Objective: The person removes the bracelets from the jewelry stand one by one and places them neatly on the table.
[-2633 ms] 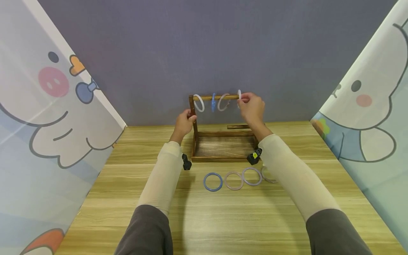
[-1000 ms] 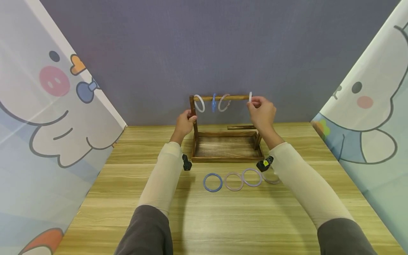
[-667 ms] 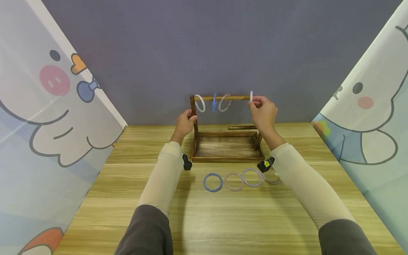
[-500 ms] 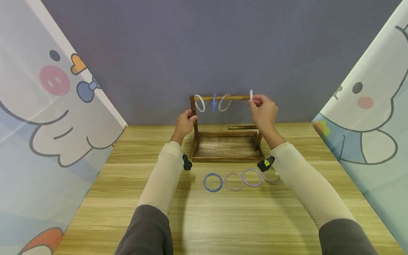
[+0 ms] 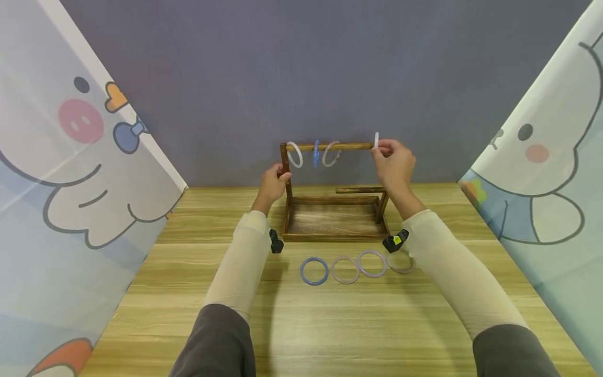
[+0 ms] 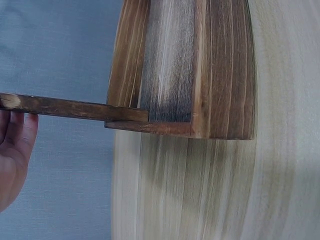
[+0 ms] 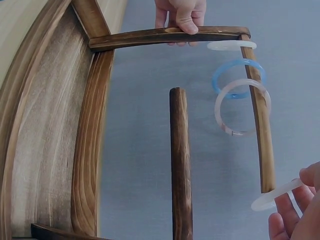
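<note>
My left hand (image 5: 272,184) grips the left post of a dark wooden rack (image 5: 285,162), thumb in front and fingers behind it. My right hand (image 5: 395,166) pinches a white bangle (image 5: 376,140) at the free right end of the rack's top bar (image 5: 355,146). In the right wrist view this bangle (image 7: 262,202) is tilted at the bar's tip; whether the tip is inside the ring I cannot tell. Further left on the bar hang another white bangle (image 5: 300,157), a blue bangle (image 5: 316,154) and a pale pinkish bangle (image 5: 325,157).
Below stands the rack's tray base (image 5: 336,237), with a lower bar (image 5: 358,190) on a short right post. In front, on the wooden table (image 5: 330,324), lie a blue bangle (image 5: 302,277), a pinkish one (image 5: 345,283), a lilac one (image 5: 372,276) and a greyish one (image 5: 400,272).
My right hand has moved the white bangle rightward along the top bar to its free end, with a slight further shift right in the last half second. The left hand stays on the post.
</note>
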`<state>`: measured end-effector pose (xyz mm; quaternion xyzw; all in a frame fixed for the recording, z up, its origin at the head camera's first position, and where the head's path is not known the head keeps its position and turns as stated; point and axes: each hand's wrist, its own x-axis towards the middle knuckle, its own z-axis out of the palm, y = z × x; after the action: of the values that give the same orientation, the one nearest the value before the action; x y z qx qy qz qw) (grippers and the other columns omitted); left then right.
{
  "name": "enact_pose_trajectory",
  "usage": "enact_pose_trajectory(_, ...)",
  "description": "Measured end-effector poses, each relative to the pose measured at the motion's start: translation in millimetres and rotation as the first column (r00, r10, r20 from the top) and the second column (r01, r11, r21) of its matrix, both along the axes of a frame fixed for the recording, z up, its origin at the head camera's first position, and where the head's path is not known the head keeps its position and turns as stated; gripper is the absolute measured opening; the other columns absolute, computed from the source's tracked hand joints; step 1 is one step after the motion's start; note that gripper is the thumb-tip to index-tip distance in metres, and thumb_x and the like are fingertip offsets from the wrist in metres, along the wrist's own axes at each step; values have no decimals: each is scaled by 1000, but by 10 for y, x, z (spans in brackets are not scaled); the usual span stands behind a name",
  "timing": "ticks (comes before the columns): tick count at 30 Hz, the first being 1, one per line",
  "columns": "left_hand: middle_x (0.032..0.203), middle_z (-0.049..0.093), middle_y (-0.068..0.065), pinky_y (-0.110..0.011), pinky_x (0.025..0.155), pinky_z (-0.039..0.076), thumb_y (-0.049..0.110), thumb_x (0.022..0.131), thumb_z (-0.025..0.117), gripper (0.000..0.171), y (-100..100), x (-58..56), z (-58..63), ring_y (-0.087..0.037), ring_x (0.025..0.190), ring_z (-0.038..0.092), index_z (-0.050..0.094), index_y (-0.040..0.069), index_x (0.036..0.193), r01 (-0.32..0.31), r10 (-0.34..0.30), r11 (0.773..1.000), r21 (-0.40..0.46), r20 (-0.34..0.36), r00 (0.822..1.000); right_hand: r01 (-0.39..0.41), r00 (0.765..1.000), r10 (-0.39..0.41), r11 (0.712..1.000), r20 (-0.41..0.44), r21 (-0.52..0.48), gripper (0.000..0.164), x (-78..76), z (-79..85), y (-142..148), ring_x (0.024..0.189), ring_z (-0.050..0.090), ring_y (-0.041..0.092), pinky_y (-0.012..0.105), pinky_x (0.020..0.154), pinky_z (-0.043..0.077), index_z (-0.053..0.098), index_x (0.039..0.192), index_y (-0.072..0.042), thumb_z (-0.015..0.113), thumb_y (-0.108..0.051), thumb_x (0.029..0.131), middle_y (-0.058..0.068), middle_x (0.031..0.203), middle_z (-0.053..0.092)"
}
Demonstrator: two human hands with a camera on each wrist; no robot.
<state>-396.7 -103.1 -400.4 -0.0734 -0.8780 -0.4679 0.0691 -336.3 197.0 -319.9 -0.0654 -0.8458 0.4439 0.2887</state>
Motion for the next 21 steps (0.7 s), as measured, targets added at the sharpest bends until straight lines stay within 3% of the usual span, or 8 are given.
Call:
enact_pose_trajectory(5,116,67,-18,-49,100,52,20,106,56,32,-6,8,-1,-34,108,65,57,3,133,-2,3,1000,8,-3,1000,-1,1000,1,1000,12,5,23,34,16,-10,91,68,19,22,73,47,74,116,-11,69,-25,98,8,112,78)
enact_pose_trajectory(10,119,66,-18,-49,102,51,20,106,57,35,-5,6,4,-35,110,65,56,3,137,-4,4,1000,9,1,1000,-16,999,17,1000,-38,22,22,123,32,-50,83,66,15,18,70,45,75,113,-10,71,-22,96,9,106,78)
enact_pose_trajectory(21,125,65,-16,-47,102,51,24,107,54,40,-18,-21,-17,-32,113,64,53,5,142,5,-6,1000,9,26,1000,-149,974,170,978,-149,146,23,408,27,-150,80,71,26,7,59,40,74,112,-4,72,-20,96,14,99,78)
